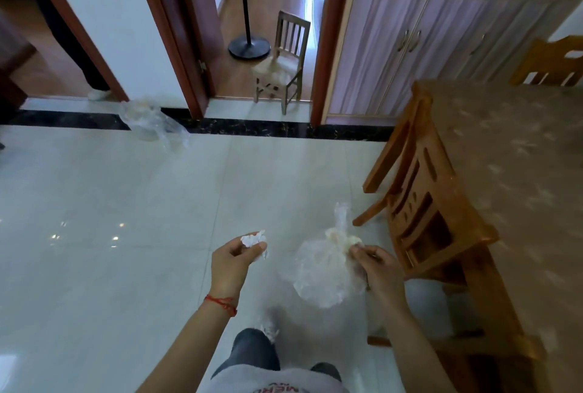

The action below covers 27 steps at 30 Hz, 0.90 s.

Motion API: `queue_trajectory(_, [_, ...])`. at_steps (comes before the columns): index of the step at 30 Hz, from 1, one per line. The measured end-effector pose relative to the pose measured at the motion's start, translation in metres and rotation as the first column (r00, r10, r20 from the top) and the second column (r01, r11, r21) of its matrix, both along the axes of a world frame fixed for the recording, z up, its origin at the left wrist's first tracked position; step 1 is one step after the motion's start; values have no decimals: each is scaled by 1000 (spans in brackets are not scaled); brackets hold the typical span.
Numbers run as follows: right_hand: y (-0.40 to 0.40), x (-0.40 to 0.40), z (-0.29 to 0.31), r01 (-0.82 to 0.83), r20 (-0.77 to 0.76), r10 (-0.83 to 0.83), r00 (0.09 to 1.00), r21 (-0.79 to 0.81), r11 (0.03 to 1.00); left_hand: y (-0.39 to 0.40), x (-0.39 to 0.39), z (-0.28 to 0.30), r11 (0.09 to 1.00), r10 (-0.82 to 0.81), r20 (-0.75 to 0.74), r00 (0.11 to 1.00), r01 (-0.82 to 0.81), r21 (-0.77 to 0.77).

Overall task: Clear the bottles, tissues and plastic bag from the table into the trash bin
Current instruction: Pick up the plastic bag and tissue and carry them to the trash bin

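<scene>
A grey shirt hem [268,381] and dark trouser knee [252,348] are seen closest, at six o'clock. Above them, the left hand [232,261], with a red string bracelet [222,303] at the wrist, is closed around a crumpled white tissue [252,239], pinched between thumb and fingers. At about four o'clock from it, the right hand [377,268] is clamped on the neck of a thin, clear plastic bag [325,276]; pale, rounded contents are bunched near the knot, though what they are cannot be told. Both items are held over a glossy, pale tiled floor [126,203] crossed by a black marble strip. At three o'clock a wooden chair [422,203] is tucked against a table [520,172] covered with a patterned beige cloth. At eleven o'clock a transparent-lined bin [148,121] stands beside a door frame. At twelve o'clock a small wooden chair [285,58] is seen in the doorway.
</scene>
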State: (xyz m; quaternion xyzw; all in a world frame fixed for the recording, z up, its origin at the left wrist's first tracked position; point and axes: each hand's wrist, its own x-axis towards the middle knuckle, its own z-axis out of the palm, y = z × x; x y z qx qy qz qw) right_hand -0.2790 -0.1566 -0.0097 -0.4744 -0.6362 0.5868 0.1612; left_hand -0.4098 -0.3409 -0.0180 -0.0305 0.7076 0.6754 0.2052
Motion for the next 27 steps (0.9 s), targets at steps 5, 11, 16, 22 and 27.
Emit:
queue_trajectory(5, [34,-79,8,56,-22,-56,998,-16,998,38,-92,8,999,-43,-15,999,43,-8])
queue_trajectory(11, [80,-162,8,59,-1,-59,998,-44,997,94,-176,0,998,-59,-1,998,59,6])
queue_trajectory(16, [146,-241,4,42,-10,-42,999,-28,999,160,-253,-7,998,-61,13,998,61,24])
queue_trajectory(22, [233,-333,13,57,-43,-59,997,-37,998,243,-339,5,997,-68,2,998,67,41])
queue_trajectory(27, [289,-396,16,45,-64,-47,997,-32,998,299,-403,9,997,-78,-1,997,78,30])
